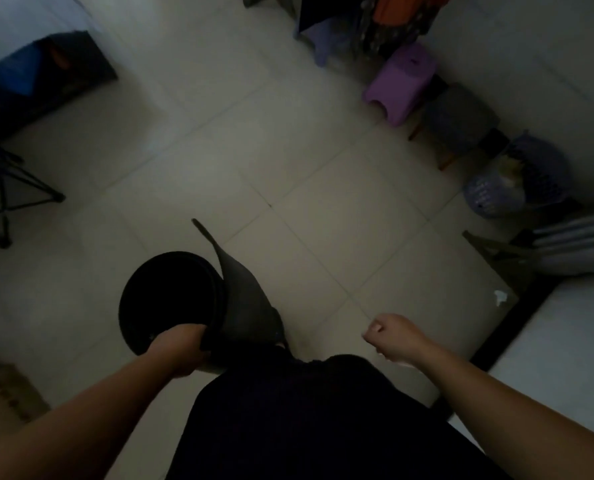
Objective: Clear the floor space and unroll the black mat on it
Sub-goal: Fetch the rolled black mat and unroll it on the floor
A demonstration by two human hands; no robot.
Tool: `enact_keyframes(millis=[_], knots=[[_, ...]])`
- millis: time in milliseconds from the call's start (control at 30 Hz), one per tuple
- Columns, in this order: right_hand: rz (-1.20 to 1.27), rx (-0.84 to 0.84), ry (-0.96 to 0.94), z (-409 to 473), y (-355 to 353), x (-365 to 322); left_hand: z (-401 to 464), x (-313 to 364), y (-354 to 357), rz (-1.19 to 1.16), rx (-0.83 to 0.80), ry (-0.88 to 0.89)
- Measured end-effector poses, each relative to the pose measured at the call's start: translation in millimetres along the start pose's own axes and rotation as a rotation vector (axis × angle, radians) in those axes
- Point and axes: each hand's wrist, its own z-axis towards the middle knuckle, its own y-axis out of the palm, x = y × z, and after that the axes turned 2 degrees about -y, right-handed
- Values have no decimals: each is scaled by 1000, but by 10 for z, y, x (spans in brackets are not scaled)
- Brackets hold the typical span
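Our left hand (181, 344) clamps the black mat (171, 299), rolled and upright beside our legs; our right hand (392, 336) hangs curled, empty. One-handed, the loose flap may swing toward the purple stool (397, 83).

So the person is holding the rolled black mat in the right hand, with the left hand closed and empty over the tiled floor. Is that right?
Not quite: the hands are swapped. In the head view, the left hand grips the rolled black mat, whose loose end is peeling away, while the right hand is closed and empty over the tiled floor.
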Motion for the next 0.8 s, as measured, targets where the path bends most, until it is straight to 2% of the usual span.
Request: enact_keyframes(millis=[133, 333, 533, 800], knots=[[145, 54, 18, 325, -364, -106, 228, 158, -427, 2, -21, -10], [73, 25, 95, 762, -1076, 273, 591, 506, -816, -50, 4, -71], [-58, -23, 133, 1318, -2099, 634, 992, 1031, -1225, -171, 49, -185], [-201, -109, 93, 2225, -3656, 341, 1254, 1889, -1669, -395, 106, -319]])
